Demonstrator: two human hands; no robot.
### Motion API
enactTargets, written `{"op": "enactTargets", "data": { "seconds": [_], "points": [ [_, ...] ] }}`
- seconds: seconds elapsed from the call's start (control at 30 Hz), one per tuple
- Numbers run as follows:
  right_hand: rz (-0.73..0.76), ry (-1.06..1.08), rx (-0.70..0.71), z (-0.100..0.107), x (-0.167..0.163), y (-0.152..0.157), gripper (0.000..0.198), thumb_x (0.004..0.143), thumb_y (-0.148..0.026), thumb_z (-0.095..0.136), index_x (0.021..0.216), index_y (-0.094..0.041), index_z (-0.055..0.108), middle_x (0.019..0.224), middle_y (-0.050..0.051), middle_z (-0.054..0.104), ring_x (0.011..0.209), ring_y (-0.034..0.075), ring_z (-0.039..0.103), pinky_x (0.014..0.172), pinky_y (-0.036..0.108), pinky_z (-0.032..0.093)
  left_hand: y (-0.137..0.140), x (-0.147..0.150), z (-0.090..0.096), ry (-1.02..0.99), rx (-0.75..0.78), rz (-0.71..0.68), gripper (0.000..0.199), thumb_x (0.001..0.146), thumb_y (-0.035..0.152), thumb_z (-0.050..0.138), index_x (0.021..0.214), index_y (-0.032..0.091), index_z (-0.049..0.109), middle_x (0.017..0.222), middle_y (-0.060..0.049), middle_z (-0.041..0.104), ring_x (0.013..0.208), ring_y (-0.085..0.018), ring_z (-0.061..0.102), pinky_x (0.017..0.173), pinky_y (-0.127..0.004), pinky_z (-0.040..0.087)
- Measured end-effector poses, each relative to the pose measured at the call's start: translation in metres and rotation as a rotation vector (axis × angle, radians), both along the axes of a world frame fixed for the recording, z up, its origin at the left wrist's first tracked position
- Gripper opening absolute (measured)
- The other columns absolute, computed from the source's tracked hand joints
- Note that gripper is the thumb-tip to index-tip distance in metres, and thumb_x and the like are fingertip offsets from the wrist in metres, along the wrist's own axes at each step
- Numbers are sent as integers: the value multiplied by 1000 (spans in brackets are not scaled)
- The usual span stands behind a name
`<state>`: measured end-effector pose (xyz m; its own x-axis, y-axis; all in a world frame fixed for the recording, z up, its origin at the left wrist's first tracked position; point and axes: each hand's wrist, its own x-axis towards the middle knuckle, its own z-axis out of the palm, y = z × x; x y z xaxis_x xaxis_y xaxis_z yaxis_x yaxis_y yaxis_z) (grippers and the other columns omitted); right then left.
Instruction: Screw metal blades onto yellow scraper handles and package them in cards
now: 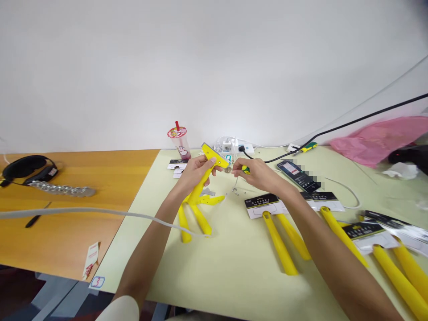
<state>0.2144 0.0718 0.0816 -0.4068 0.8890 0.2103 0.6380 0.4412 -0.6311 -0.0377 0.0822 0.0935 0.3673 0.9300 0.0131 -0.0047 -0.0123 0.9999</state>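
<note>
My left hand [197, 171] is closed around a yellow scraper [216, 156], its wide head tilted up and a metal blade edge along the top. Close to the head's right end, my right hand [252, 171] is pinched, with a green-and-yellow screwdriver handle [245, 169] showing between the fingers. A small round metallic piece [228, 170] sits by those fingertips; what bears it is unclear. Beneath the hands lie several tiny screws [235, 191], a flat grey blade [207, 192] and more yellow scraper parts [201, 219].
Carded yellow scrapers [281, 245] lie on the right. Behind are a phone [297, 175], a power strip [247, 147], a lidded cup [179, 142] and a pink bag [374, 138]. A white cable [133, 214] crosses in front. Headphones [30, 169] rest on the wooden table [110, 178].
</note>
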Motion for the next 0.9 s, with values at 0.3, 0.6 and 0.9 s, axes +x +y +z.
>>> {"op": "enactTargets", "data": {
  "seconds": [0.3,0.6,0.9],
  "points": [
    [107,-542,-115,-23,-43,14,16,96,-15,66,99,-21,80,111,12,80,103,26,73,79,30,45,3,-7,3,-46,46,12,46,89,56,83,108,14,77,103,-14,78,75,-14,60,43,-20,44],
    [277,-778,-400,-21,-71,49,12,81,-18,85,92,-20,85,105,11,80,88,24,73,65,28,44,-3,-11,13,-22,79,-19,49,89,59,82,107,13,76,102,-15,79,74,-15,61,45,-21,45],
    [242,-750,-323,-6,-61,35,12,91,-21,74,100,-22,83,115,12,77,99,25,71,71,30,46,-9,-14,23,9,82,-31,51,89,61,81,107,13,76,101,-14,80,65,-11,60,47,-22,46]
  ]
}}
